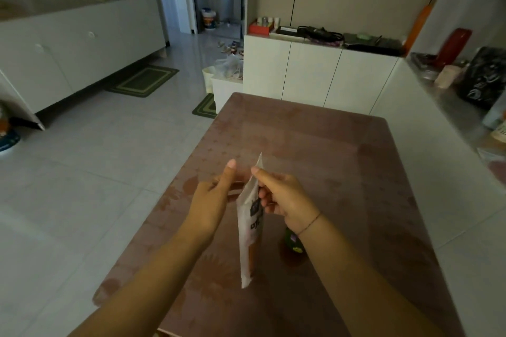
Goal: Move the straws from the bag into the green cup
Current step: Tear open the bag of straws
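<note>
Head view. The task is judged barely begun. The bag (pixel 250 227) is held upright above the desk (pixel 315 145). What appear to be orange straws (pixel 252 256) are seen inside it. The green cup (pixel 292 242) is half hidden under the right wrist, and its contents cannot be told. The bag's top is pinched by the right hand (pixel 284 200) fingers (pixel 262 175). The left hand (pixel 216 200) is held beside the mouth, thumb straight; its hold cannot be told. The desk's left edge runs under the left forearm, floor beyond. Bare desk is left ahead and rightward.

A brownish table (pixel 315 145) with a glossy, faintly star-patterned top stands on pale floor tiles (pixel 109 159). A dark green cup (pixel 290 239) stands near its front edge, mostly hidden from view.
</note>
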